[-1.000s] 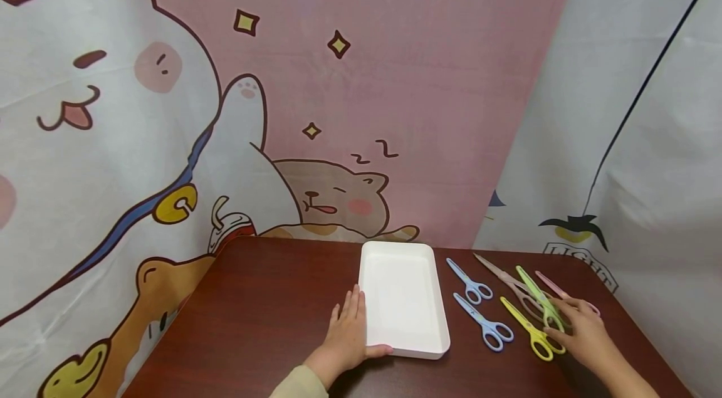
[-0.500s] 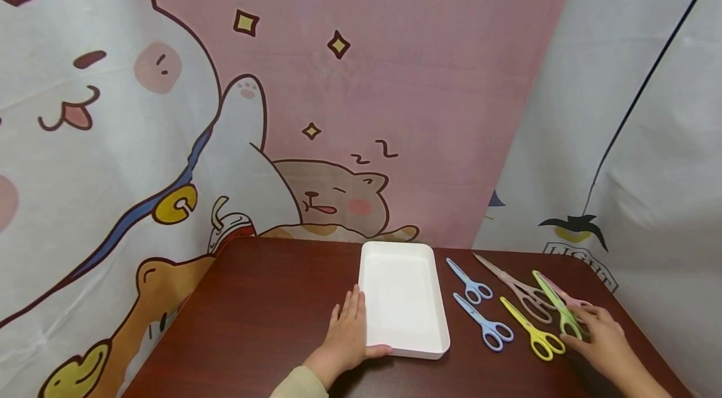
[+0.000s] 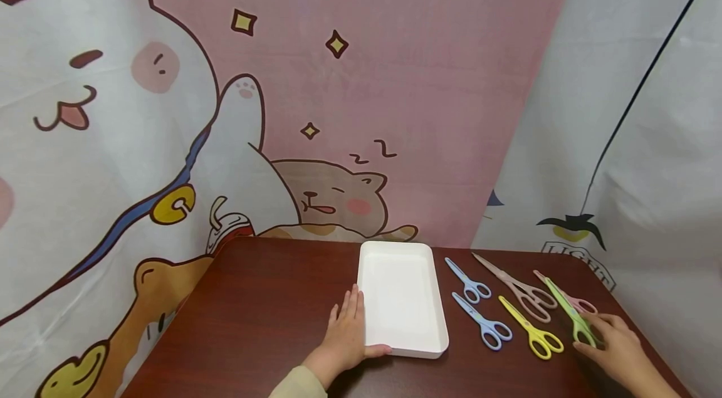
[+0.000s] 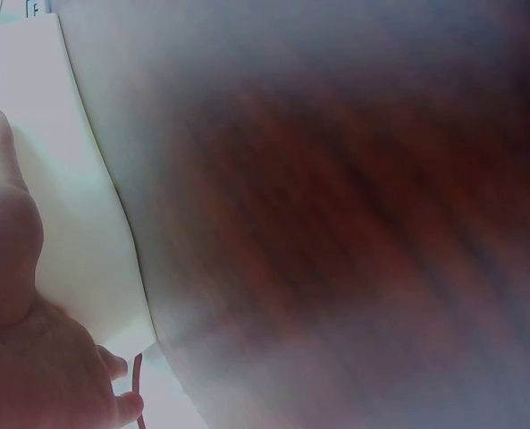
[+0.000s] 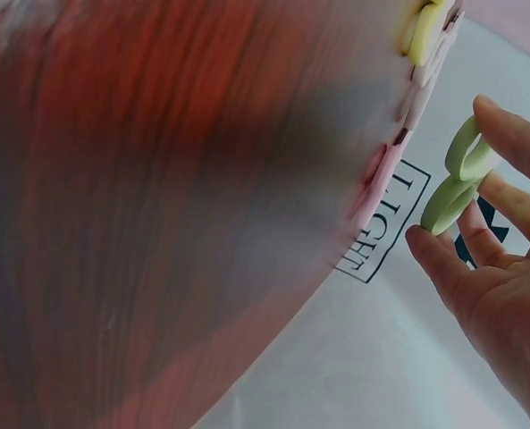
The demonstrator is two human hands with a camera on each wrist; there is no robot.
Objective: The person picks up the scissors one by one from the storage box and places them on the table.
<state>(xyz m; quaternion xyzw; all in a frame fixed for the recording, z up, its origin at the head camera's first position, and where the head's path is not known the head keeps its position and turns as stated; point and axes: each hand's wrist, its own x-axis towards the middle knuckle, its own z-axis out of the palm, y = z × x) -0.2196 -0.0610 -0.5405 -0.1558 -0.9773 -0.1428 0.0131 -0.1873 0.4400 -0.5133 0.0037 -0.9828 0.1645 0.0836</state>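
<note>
My left hand [image 3: 345, 335] lies with straight fingers along the left side of a white rectangular tray [image 3: 403, 298], its thumb at the near edge. Nothing lies in the tray. At the right, my right hand [image 3: 619, 348] grips light green scissors [image 3: 564, 303] by the handle loops, blades pointing away to the upper left. In the right wrist view, the green loops [image 5: 445, 207] sit between thumb and fingertips. The green blades overlap pink scissors [image 3: 588, 306] lying behind them. Left of these are pinkish-beige scissors [image 3: 496, 271] and yellow scissors [image 3: 516, 314].
Two pairs of light blue scissors, the far one [image 3: 459, 271] and the near one [image 3: 469, 307], lie just right of the tray. The dark red-brown table [image 3: 271, 310] ends at a cartoon-printed cloth [image 3: 429, 103] behind and at the right.
My right hand has moved right and slightly nearer, carrying the green scissors off the pinkish-beige ones and over beside the pink ones. The left hand and tray stay put.
</note>
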